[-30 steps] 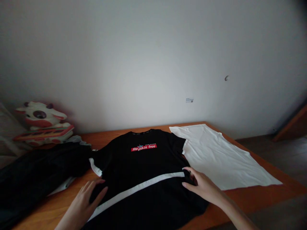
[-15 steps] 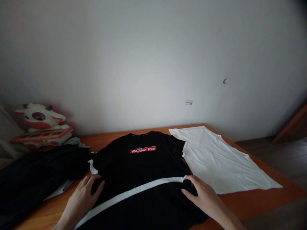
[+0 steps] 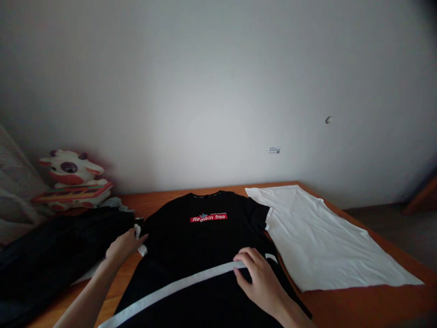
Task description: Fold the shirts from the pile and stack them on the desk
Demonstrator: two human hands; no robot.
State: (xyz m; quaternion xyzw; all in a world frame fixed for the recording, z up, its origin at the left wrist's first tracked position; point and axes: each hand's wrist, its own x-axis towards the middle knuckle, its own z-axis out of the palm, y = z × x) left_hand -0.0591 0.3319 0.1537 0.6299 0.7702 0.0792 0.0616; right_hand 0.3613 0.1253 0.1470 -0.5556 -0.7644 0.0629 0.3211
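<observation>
A black T-shirt (image 3: 191, 246) with a red "Remain free" print and a white stripe lies spread on the wooden table (image 3: 362, 305), its collar toward the wall. My left hand (image 3: 126, 243) is closed on the white-edged cuff of its left-side sleeve. Over the shirt's right part is my right hand (image 3: 256, 278), with thumb and fingers apart, touching the cloth around the white stripe. To the right, a white garment (image 3: 317, 237) lies flat beside the black shirt's other sleeve.
Dark clothes (image 3: 68, 241) are heaped at the left. Behind them sits a cow-shaped toy keyboard (image 3: 75, 193). A pale wall (image 3: 205, 91) rises along the table's far edge. At the far left hangs a light curtain (image 3: 20, 182).
My left hand has moved up and taken hold of the sleeve cuff. My right hand has moved left along the stripe from the shirt's side. The view has shifted slightly.
</observation>
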